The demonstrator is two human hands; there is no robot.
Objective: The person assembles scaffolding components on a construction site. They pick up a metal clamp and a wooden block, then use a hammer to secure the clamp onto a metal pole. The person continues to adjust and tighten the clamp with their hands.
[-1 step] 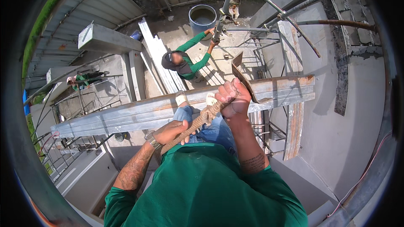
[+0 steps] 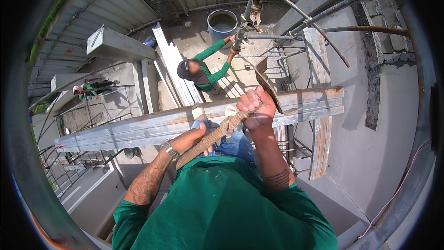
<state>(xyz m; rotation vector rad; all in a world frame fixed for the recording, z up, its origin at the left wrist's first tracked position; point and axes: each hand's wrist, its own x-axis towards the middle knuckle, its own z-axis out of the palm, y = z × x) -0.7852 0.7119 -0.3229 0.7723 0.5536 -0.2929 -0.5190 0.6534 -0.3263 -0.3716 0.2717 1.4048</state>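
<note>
Across my body slants what looks like a hoe, its brown handle (image 2: 202,146) bound in cord or tape. Near the lower end of this handle, my left hand (image 2: 187,140) is closed round it, thumb on top. Higher up, my right hand (image 2: 255,108) grips the far end in a fist, next to a thick bulge in the wrapping. Just beyond that fist a bent, rusty metal blade (image 2: 270,88) sticks up; its join with the handle is hidden by my hand. My feet stand on a long metal scaffold plank (image 2: 125,132).
Below, a person in green (image 2: 201,75) holds an upright scaffold pole (image 2: 249,16) with both hands. Behind stands a round tub (image 2: 222,31) of murky liquid. Another person (image 2: 90,90) is far left. A grey wall (image 2: 393,111) rises at right, beside a second plank (image 2: 320,148).
</note>
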